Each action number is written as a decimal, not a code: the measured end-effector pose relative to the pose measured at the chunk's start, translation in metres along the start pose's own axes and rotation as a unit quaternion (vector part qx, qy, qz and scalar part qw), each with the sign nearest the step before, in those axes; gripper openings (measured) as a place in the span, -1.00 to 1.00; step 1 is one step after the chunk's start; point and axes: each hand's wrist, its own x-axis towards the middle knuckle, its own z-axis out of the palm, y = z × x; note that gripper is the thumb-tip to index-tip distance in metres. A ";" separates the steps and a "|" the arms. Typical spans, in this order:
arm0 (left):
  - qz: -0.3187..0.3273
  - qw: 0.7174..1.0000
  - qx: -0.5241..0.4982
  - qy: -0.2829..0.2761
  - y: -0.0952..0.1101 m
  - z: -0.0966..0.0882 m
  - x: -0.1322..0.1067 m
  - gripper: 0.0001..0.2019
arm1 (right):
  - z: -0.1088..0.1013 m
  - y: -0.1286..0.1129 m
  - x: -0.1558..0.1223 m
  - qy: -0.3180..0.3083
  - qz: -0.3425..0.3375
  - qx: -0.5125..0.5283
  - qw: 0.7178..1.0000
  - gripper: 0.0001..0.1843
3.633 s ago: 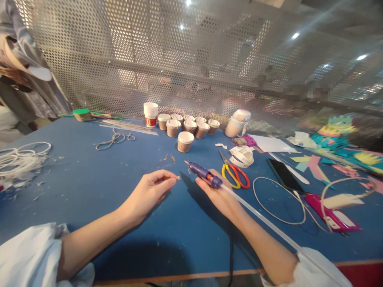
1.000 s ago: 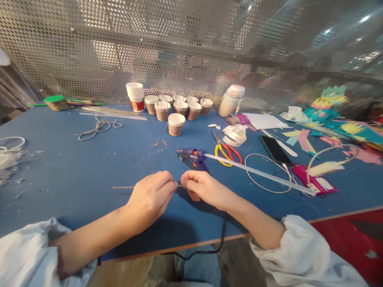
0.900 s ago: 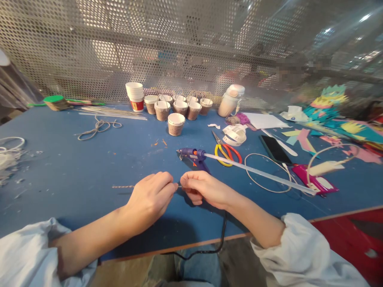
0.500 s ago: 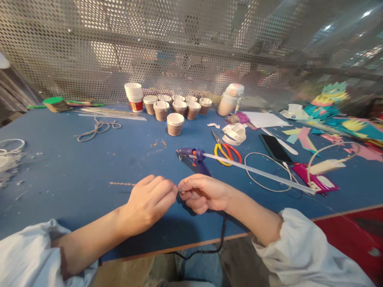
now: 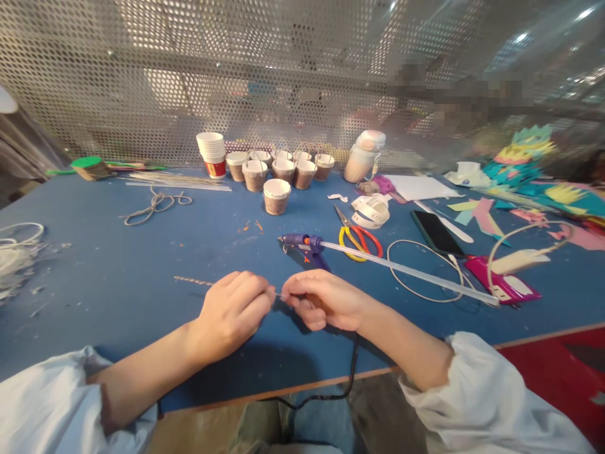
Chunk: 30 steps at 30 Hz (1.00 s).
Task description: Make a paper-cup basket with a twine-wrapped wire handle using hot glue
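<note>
Cord (image 5: 191,280) stuck out past our closed left hand (image 5: 237,309), and we pinched its other end with our right hand (image 5: 326,299), both just apart over the counter (image 5: 113,265). Beyond the right hand lay our glue gun (image 5: 299,241) near scissors (image 5: 350,224).

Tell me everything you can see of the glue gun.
The glue gun has a dark blue, plastic-looking body with orange details and a pale label. It lies on the blue table, its nozzle pointing left in the picture. A long, translucent glue stick juts from its rear, passing across the scissors in the view; whether they touch is unclear. The right hand partly hides the handle, and I can't tell whether it touches it.
</note>
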 end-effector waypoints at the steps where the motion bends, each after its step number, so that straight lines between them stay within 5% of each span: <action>1: -0.026 1.000 -0.008 0.003 0.000 0.001 0.001 -0.85 | 0.002 0.001 -0.002 0.047 -0.055 -0.047 0.996 -0.91; 3: -0.074 0.997 -0.034 0.002 0.001 0.001 0.003 -0.83 | 0.006 0.004 -0.007 0.142 -0.178 -0.178 0.957 -0.93; 5: -0.110 0.992 -0.060 -0.001 0.001 0.001 0.005 -0.82 | 0.009 0.008 -0.010 0.197 -0.299 -0.325 0.875 -0.93; 9: -0.134 0.988 -0.079 -0.003 0.002 0.001 0.003 -0.83 | 0.009 0.017 -0.008 0.201 -0.434 -0.512 0.714 -0.88; 12: -0.129 0.988 -0.079 -0.015 0.004 0.002 0.001 -0.83 | 0.008 0.021 -0.004 0.193 -0.436 -0.555 0.682 -0.91; 15: -0.129 0.988 -0.079 -0.029 0.006 0.001 0.001 -0.84 | 0.009 0.019 -0.003 0.171 -0.411 -0.533 0.720 -0.83; 24: -0.138 0.982 -0.122 -0.037 0.006 0.003 0.005 -0.80 | 0.013 0.003 -0.005 0.158 -0.224 -0.282 0.919 -0.79; 30: -0.113 0.988 -0.101 -0.027 0.004 0.005 0.002 -0.81 | 0.008 0.003 0.001 0.127 -0.132 -0.108 0.977 -0.79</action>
